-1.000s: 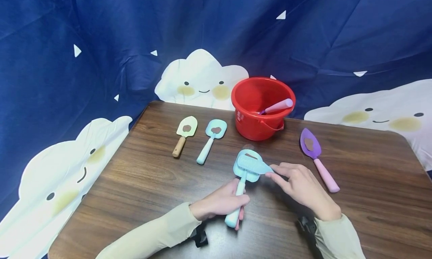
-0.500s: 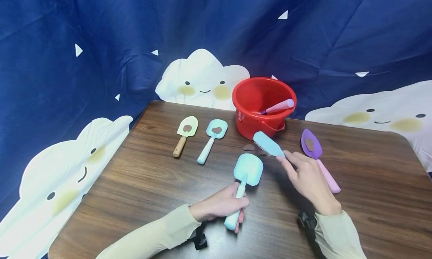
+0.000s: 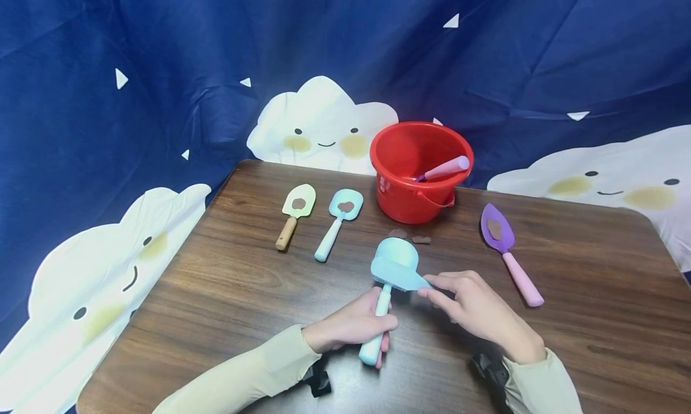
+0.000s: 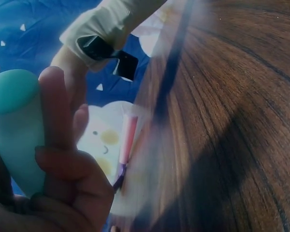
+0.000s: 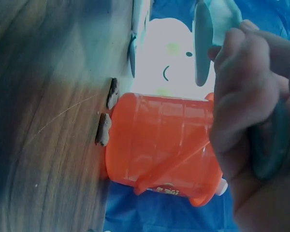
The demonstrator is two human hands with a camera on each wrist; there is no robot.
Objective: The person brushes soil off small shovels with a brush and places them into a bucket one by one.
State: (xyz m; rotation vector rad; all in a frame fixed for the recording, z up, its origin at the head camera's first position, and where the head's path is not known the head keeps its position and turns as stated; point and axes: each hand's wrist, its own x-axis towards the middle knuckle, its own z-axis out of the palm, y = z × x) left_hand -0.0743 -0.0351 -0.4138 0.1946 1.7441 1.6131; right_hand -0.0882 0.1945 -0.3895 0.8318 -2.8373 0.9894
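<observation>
My left hand (image 3: 353, 321) grips the white handle of a light blue toy shovel (image 3: 398, 250), fingers wrapped round it. In the left wrist view the handle's teal end (image 4: 14, 92) sticks up beside the thumb. My right hand (image 3: 477, 306) holds a light blue brush (image 3: 398, 273) between thumb and fingers. Bristle side down, the brush lies across the lower part of the shovel's blade. Part of its handle (image 5: 271, 145) shows within the curled hand in the right wrist view. Two brown lumps, one (image 3: 398, 233) left of the other (image 3: 421, 240), lie just beyond the blade.
A red bucket (image 3: 407, 201) stands at the back with a pink-handled tool (image 3: 445, 168) leaning in it. Left lie a green trowel (image 3: 299, 199) and another blue shovel (image 3: 329, 240); right lies a purple trowel (image 3: 502, 234). Each blade bears a brown lump.
The right hand lifted the brush off the shovel blade towards the bucket, then brought it back down onto the blade. Brown lumps now show on the table beyond it. The left hand stayed nearly still.
</observation>
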